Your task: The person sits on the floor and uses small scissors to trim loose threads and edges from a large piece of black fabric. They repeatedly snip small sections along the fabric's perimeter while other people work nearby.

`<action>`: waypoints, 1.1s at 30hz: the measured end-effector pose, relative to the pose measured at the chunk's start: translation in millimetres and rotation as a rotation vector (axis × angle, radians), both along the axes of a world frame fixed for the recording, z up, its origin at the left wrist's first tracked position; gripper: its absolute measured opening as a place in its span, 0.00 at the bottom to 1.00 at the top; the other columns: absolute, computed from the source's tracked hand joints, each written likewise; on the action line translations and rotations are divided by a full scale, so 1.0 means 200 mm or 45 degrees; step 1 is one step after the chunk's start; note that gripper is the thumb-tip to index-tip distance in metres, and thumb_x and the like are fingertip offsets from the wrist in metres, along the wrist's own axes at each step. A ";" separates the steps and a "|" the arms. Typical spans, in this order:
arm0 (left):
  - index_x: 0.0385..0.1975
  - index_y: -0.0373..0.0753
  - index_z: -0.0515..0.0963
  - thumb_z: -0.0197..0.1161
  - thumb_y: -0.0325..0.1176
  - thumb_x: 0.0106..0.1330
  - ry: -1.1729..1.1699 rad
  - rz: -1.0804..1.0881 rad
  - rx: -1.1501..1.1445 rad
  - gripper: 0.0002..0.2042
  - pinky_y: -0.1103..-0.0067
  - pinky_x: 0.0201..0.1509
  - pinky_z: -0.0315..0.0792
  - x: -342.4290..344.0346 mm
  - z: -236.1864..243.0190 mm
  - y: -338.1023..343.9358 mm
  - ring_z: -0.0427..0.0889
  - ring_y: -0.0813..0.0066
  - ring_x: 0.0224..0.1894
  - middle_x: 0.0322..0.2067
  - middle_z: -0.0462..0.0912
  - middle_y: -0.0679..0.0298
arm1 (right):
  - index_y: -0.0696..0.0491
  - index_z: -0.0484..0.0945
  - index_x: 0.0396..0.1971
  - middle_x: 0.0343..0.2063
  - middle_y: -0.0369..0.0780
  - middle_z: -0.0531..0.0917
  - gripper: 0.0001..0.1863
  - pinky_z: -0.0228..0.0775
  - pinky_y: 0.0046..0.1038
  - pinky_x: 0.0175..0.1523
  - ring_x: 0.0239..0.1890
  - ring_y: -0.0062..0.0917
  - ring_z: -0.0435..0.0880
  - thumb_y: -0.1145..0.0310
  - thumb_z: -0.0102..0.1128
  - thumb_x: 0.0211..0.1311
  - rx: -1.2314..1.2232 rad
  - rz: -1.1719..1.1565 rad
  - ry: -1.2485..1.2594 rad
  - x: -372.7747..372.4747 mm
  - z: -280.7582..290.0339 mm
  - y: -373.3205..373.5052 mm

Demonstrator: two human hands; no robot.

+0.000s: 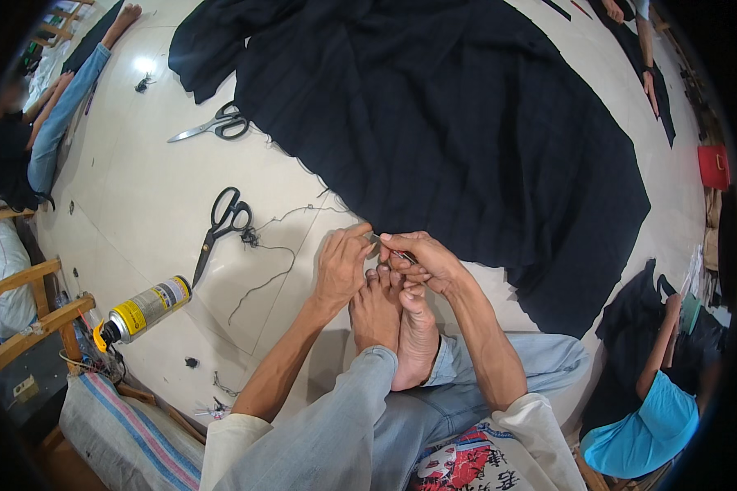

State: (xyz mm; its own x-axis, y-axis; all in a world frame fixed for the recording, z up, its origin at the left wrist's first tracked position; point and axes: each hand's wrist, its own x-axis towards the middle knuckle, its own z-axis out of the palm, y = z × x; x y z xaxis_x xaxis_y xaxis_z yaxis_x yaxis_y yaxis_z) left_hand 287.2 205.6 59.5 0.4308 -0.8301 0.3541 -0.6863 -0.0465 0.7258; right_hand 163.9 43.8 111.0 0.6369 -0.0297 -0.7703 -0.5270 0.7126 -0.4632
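Note:
A large black cloth [442, 123] spreads over the floor in front of me, its near edge reaching my fingers. My left hand [342, 263] is closed, pinching at that edge above my bare feet [377, 311]. Close beside it, my right hand [427, 259] is curled around a small thin metal tool [401, 255]; its exact kind is too small to make out. The fingertips of both hands nearly meet. A dark loose thread [291, 214] trails left from the cloth edge near my left hand, toward a small tangle of thread [250, 237].
Black-handled scissors [219, 229] lie left of my hands, with a second pair [217, 125] farther off by the cloth. A yellow-and-grey spray can [151, 308] is at left, near a wooden frame [37, 307]. Other people sit left and right; one wears a blue shirt [647, 430].

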 end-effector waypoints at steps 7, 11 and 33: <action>0.38 0.33 0.75 0.62 0.18 0.65 -0.050 -0.015 -0.007 0.05 0.62 0.46 0.74 0.00 0.03 0.00 0.79 0.55 0.40 0.49 0.85 0.53 | 0.56 0.81 0.29 0.11 0.26 0.66 0.20 0.43 0.14 0.12 0.08 0.08 0.53 0.54 0.60 0.76 0.064 -0.018 -0.043 -0.03 -0.06 -0.01; 0.38 0.34 0.74 0.63 0.19 0.65 -0.012 0.014 0.026 0.06 0.63 0.49 0.73 0.01 0.02 0.02 0.80 0.55 0.43 0.50 0.86 0.53 | 0.57 0.81 0.31 0.12 0.26 0.66 0.20 0.43 0.15 0.13 0.09 0.08 0.53 0.55 0.60 0.76 0.140 -0.032 -0.089 -0.02 -0.03 -0.02; 0.43 0.40 0.78 0.72 0.32 0.63 -0.153 0.219 0.308 0.12 0.63 0.57 0.63 0.29 -0.05 -0.02 0.74 0.60 0.50 0.48 0.79 0.64 | 0.55 0.81 0.37 0.16 0.25 0.68 0.19 0.42 0.13 0.15 0.12 0.04 0.55 0.54 0.55 0.80 -0.246 -0.236 -0.251 0.09 0.03 -0.04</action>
State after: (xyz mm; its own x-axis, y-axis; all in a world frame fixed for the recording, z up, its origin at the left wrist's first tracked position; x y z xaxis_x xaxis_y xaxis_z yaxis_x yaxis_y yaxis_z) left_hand 344.6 200.9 49.9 0.5390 -0.8151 0.2123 -0.7337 -0.3306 0.5936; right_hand 182.0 35.0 117.5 0.7433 -0.2926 -0.6016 -0.2833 0.6771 -0.6792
